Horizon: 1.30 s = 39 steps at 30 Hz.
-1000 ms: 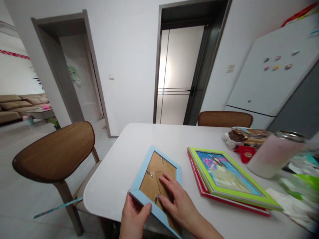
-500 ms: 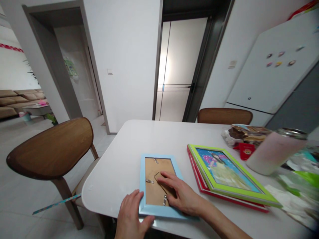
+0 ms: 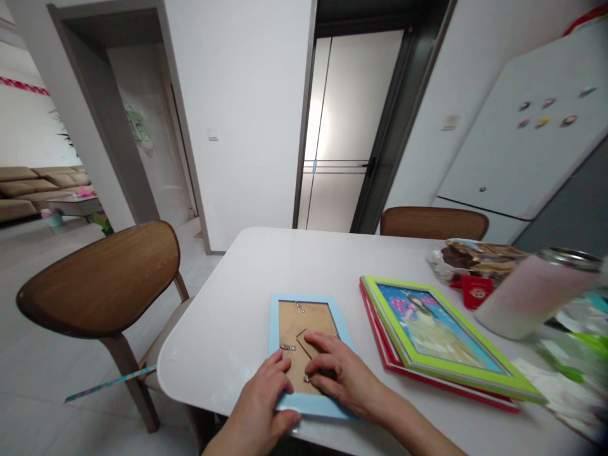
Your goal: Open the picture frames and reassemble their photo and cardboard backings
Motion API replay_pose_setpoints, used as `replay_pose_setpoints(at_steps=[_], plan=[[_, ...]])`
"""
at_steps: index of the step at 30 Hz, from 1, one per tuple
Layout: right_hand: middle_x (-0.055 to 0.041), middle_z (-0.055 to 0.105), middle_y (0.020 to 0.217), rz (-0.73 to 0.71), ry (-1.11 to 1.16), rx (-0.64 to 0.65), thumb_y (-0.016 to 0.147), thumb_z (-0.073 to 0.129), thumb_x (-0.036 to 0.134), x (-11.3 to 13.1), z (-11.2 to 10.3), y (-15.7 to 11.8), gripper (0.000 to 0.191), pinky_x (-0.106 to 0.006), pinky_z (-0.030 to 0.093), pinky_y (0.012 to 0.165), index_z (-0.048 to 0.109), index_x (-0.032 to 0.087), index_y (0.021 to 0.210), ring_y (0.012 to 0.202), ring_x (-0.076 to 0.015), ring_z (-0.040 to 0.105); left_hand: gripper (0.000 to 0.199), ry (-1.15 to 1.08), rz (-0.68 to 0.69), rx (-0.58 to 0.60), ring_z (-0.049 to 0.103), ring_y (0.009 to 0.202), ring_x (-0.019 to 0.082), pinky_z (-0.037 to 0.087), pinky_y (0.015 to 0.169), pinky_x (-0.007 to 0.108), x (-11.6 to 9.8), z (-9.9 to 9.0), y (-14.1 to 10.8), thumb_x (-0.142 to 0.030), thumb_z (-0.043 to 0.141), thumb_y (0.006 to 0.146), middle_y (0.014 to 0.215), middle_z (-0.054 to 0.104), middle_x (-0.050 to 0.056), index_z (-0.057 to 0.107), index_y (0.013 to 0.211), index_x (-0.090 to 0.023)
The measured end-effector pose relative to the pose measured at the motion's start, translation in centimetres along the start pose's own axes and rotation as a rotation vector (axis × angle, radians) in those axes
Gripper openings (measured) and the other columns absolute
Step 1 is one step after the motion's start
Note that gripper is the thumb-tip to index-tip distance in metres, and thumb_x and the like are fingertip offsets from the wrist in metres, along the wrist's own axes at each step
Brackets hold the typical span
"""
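A light blue picture frame (image 3: 342, 316) lies back side up near the table's front edge, its brown backing board (image 3: 294, 323) showing with a bent stand flap line and small metal clips along the rim. My left hand (image 3: 263, 399) grips the frame's near left corner, fingertips over the rim and reaching the board, thumb at the near side. Over the right part of the board, my right hand (image 3: 346, 380) has its fingers curled, with thumb and fingertips at a metal clip (image 3: 306, 378) on the near side. That hand covers the frame's near right part.
To the right, a green picture frame (image 3: 430, 326) lies on a red frame (image 3: 380, 339). Beyond them stand a pink-white tumbler (image 3: 532, 294), a red packet (image 3: 476, 291) and plastic wrapping (image 3: 560, 361). A wooden chair (image 3: 102, 275) stands left of the white table (image 3: 285, 253).
My left hand has slid up and inward over the frame's rim onto the board. The near clip under my right fingers now points left rather than upward. The view has shifted slightly.
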State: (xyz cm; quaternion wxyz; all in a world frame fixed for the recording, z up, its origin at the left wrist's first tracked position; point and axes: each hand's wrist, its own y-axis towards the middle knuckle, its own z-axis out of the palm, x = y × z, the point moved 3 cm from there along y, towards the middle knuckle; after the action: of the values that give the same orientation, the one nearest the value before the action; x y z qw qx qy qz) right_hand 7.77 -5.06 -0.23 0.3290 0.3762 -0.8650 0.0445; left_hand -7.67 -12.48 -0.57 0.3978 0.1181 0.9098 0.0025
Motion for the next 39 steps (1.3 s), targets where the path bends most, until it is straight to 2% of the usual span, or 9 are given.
replay_pose_setpoints(at_steps=[5, 12, 15, 18, 21, 24, 29, 33, 39], plan=[[-0.0081, 0.053, 0.111, 0.035, -0.081, -0.119, 0.069, 0.054, 0.025, 0.9, 0.6, 1.9, 0.025, -0.034, 0.034, 0.087, 0.063, 0.022, 0.092, 0.101, -0.0207, 0.047, 0.019, -0.003, -0.004, -0.006, 0.029, 0.121, 0.021, 0.027, 0.097, 0.036, 0.0, 0.1, -0.1, -0.01, 0.059, 0.06, 0.122, 0.048, 0.01, 0.055, 0.077, -0.019], [-0.0058, 0.06, 0.083, 0.098, -0.296, -0.167, 0.077, 0.045, 0.022, 2.4, 2.4, 4.7, 0.02, -0.03, 0.035, 0.072, 0.064, 0.021, 0.079, 0.083, -0.0188, 0.05, 0.019, 0.017, 0.022, -0.011, 0.029, 0.122, 0.02, 0.026, 0.098, 0.033, 0.1, 0.2, -0.1, -0.009, 0.059, 0.06, 0.124, 0.046, 0.009, 0.054, 0.076, -0.019], [-0.0064, 0.059, 0.09, 0.086, -0.281, -0.175, 0.077, 0.044, 0.023, 1.4, 1.8, 4.4, 0.021, -0.029, 0.036, 0.076, 0.063, 0.019, 0.086, 0.087, -0.0183, 0.049, 0.019, 0.017, -0.002, 0.004, 0.028, 0.122, 0.02, 0.026, 0.099, 0.033, 0.3, 0.0, -0.1, -0.01, 0.059, 0.06, 0.123, 0.047, 0.01, 0.053, 0.077, -0.018], [-0.0074, 0.056, 0.102, 0.109, -0.292, -0.175, 0.073, 0.046, 0.019, -0.8, 0.1, 3.1, 0.028, -0.028, 0.034, 0.083, 0.06, 0.016, 0.098, 0.094, -0.0181, 0.047, 0.019, 0.007, -0.017, 0.037, 0.026, 0.123, 0.021, 0.026, 0.099, 0.034, 0.4, -0.1, 0.0, -0.011, 0.059, 0.061, 0.124, 0.046, 0.01, 0.052, 0.077, -0.018], [-0.0078, 0.056, 0.1, 0.183, -0.361, -0.154, 0.068, 0.046, 0.013, -3.2, -1.6, 1.9, 0.028, -0.028, 0.034, 0.083, 0.063, 0.015, 0.089, 0.093, -0.0194, 0.047, 0.018, -0.001, -0.001, 0.043, 0.025, 0.123, 0.021, 0.025, 0.099, 0.035, 0.5, -0.2, -0.1, -0.012, 0.058, 0.061, 0.125, 0.045, 0.009, 0.052, 0.076, -0.019], [-0.0079, 0.057, 0.093, 0.211, -0.389, -0.164, 0.067, 0.044, 0.01, -4.4, -2.3, 1.5, 0.026, -0.027, 0.035, 0.08, 0.065, 0.015, 0.081, 0.09, -0.0195, 0.047, 0.019, 0.001, 0.006, 0.04, 0.024, 0.123, 0.022, 0.024, 0.099, 0.036, 0.6, -0.1, -0.1, -0.011, 0.058, 0.06, 0.125, 0.045, 0.009, 0.051, 0.076, -0.019], [-0.0079, 0.058, 0.088, 0.216, -0.411, -0.202, 0.069, 0.042, 0.01, -4.0, -1.8, 2.5, 0.025, -0.026, 0.034, 0.077, 0.065, 0.015, 0.081, 0.086, -0.0184, 0.047, 0.02, 0.002, 0.006, 0.047, 0.025, 0.123, 0.021, 0.024, 0.099, 0.034, 0.7, -0.1, -0.2, -0.012, 0.06, 0.061, 0.125, 0.044, 0.008, 0.051, 0.077, -0.019], [-0.0071, 0.059, 0.092, 0.209, -0.408, -0.218, 0.074, 0.04, 0.012, -3.4, -0.8, 4.8, 0.03, -0.023, 0.032, 0.079, 0.061, 0.015, 0.094, 0.087, -0.0158, 0.048, 0.021, 0.007, 0.008, 0.041, 0.026, 0.122, 0.021, 0.025, 0.099, 0.033, 0.9, 0.0, -0.3, -0.013, 0.063, 0.06, 0.124, 0.045, 0.009, 0.052, 0.077, -0.018], [-0.0079, 0.058, 0.09, 0.305, -0.436, -0.259, 0.077, 0.041, 0.023, -3.9, 0.9, 8.1, 0.026, -0.028, 0.033, 0.072, 0.064, 0.02, 0.088, 0.086, -0.0193, 0.048, 0.022, 0.0, 0.011, 0.044, 0.026, 0.123, 0.021, 0.026, 0.098, 0.034, 1.0, -0.1, -0.2, -0.01, 0.062, 0.06, 0.124, 0.046, 0.008, 0.052, 0.077, -0.019]])
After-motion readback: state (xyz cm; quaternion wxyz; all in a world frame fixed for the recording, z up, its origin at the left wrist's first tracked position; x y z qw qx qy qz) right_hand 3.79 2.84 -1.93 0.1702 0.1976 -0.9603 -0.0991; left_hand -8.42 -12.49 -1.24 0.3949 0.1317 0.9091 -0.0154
